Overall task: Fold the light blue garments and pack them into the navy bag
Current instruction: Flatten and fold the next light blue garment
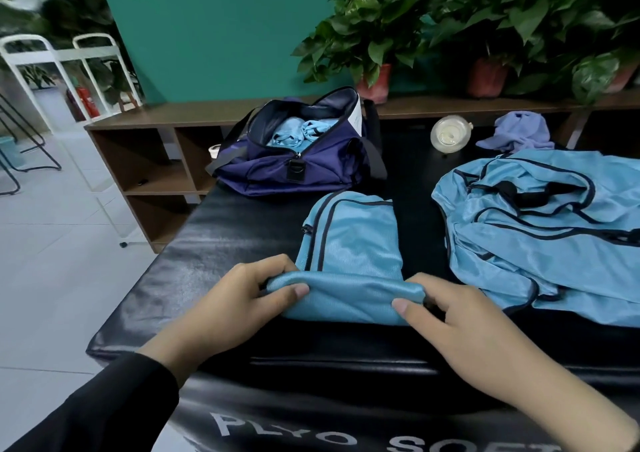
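Left hand (239,295) and right hand (460,320) each pinch an end of the rolled hem of the folded garment (349,243), on the black mat (214,240) nr front edge. Navy bag (298,160) open behind, part-filled. Risk: uneven roll, slippery fabric unravels; loose pile (540,230) w/ trims at right may snag.

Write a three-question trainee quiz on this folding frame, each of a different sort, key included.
1. True or false: the navy bag is zipped closed.
2. What do the left hand and right hand grip? A) the purple cloth B) the near edge of the folded garment C) the bag strap
3. Fill in: the unfolded pile lies to the ____ of the folded garment.

Key: 1 false, it is open with blue fabric inside; 2 B; 3 right.
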